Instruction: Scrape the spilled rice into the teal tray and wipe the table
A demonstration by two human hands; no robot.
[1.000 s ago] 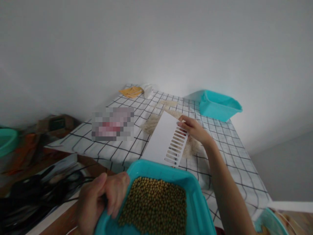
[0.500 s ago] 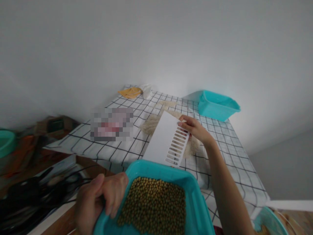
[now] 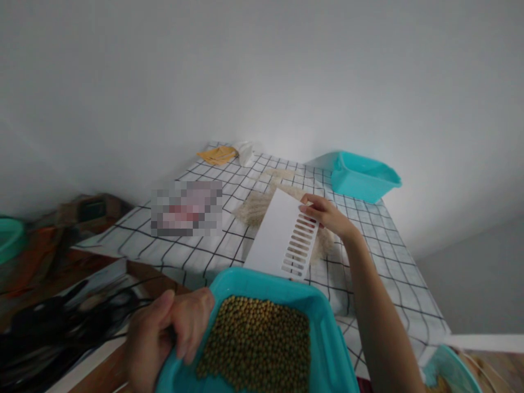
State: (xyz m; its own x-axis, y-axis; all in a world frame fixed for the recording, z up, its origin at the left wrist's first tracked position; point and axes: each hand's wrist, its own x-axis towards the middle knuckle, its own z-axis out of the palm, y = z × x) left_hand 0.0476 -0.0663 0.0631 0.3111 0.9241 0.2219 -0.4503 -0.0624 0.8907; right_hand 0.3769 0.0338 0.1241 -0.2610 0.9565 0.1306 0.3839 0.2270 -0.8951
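My left hand [image 3: 174,325] is wrapped over the left rim of a turquoise plastic basin [image 3: 270,277] in the foreground. Small round yellow-green beans [image 3: 260,344] cover the basin's floor. My right hand [image 3: 325,214] pinches the upper right edge of a flat white panel [image 3: 270,234] with a row of slots along one side. The panel is tilted, its lower end just beyond the basin's far rim; whether they touch I cannot tell. Behind and beneath the panel, pale grains [image 3: 254,208] lie spread on the checked tablecloth [image 3: 204,245].
Another turquoise basin [image 3: 362,177] stands at the table's back right. A yellow cloth [image 3: 216,155] and a crumpled white item [image 3: 244,153] lie at the back left, nearer a pixelated patch. Dark cables [image 3: 110,305] fill the lower left. A translucent bowl [image 3: 454,371] is at lower right.
The white panel has shifted slightly to the right in my right hand's grip. My left hand and the bean-filled basin have barely moved.
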